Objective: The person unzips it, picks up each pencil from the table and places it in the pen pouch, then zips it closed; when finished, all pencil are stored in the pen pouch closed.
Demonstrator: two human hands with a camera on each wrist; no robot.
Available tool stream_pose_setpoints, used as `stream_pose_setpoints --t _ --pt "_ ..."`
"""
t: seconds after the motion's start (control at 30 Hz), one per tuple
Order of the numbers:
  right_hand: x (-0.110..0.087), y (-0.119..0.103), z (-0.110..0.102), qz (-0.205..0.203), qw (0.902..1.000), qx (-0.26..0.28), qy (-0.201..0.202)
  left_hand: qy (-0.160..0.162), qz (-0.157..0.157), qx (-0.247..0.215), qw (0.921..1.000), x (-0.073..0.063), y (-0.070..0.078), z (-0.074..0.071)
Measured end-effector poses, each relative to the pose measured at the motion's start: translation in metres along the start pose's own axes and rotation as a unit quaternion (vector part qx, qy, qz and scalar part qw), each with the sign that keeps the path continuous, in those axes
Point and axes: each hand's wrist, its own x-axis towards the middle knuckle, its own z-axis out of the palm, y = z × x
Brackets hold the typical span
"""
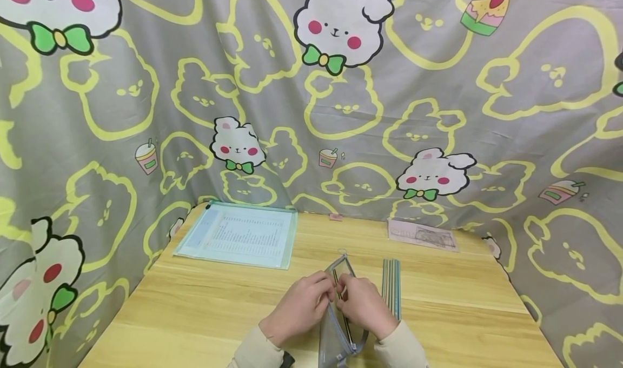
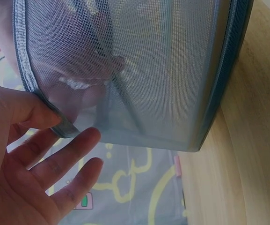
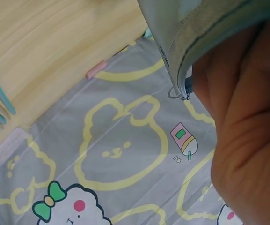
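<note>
A grey-blue mesh zip pouch (image 1: 327, 343) stands tilted in front of me with its mouth open. My left hand (image 1: 299, 308) pinches the pouch's edge band between thumb and fingers, as the left wrist view shows close up; its other fingers (image 2: 81, 185) spread below. Inside the mouth, my right hand (image 1: 362, 303) pinches a thin dark stick (image 1: 348, 327), which slants down within the pouch. Through the mesh (image 2: 172, 93) the right fingers and the stick show faintly. In the right wrist view the back of the right hand (image 3: 247, 117) hides what it holds.
Several thin blue and tan sticks (image 1: 391, 287) lie side by side just right of the right hand. A clear folder with a printed sheet (image 1: 238, 235) lies back left. At the back are a small pink block (image 1: 336, 216) and a pale printed slip (image 1: 423, 235), before a patterned curtain (image 1: 272, 103).
</note>
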Motion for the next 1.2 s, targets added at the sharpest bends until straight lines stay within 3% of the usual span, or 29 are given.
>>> stream_pose_setpoints --t 0.67,0.9,1.07,1.2 --pt "0.000 -0.001 -0.001 0.009 0.9999 -0.009 0.000 -0.006 0.001 0.006 1.0000 0.001 0.000 -0.001" --pt "-0.001 0.002 -0.001 0.010 0.9999 0.012 0.005 -0.020 -0.011 -0.005 0.9997 0.000 -0.001 -0.001" --pt "-0.003 0.010 -0.011 0.014 0.9989 0.041 0.016 -0.020 -0.015 -0.004 0.9997 -0.001 -0.002 0.000" --pt "-0.005 0.020 -0.029 0.044 0.9958 0.075 0.028 -0.014 -0.009 -0.004 0.9999 0.000 -0.002 0.000"
